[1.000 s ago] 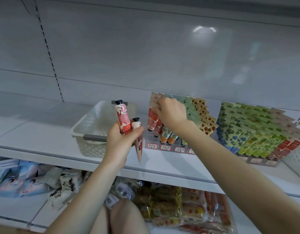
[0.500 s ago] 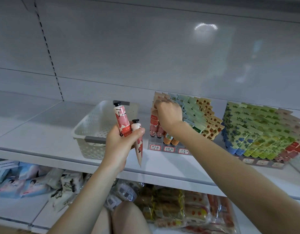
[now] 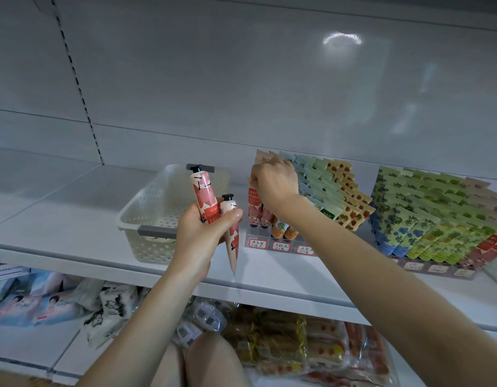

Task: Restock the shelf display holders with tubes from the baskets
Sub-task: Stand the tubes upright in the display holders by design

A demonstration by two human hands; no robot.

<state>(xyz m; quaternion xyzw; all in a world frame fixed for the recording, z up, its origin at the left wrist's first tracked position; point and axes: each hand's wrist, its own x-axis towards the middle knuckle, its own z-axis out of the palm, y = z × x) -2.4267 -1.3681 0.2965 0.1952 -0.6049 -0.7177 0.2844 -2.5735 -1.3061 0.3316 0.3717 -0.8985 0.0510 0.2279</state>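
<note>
On the white metal shelf (image 3: 60, 219), in front of the perforated white plastic basket (image 3: 146, 216), the left hand (image 3: 198, 236) is gripping two pink floral tubes with black caps (image 3: 204, 196), caps up. Just to their right, the right hand (image 3: 275, 185) is pinching the crimped top of a pink tube (image 3: 254, 202) standing in the clear acrylic display holder (image 3: 281, 245)

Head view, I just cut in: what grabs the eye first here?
The left hand grips two pink flower-printed tubes with black caps before the white perforated plastic basket. Right of it, the right hand curls over the tops of matching pink tubes standing in a clear plastic display holder, beside a packed fan of green, blue and red tubes.
</note>
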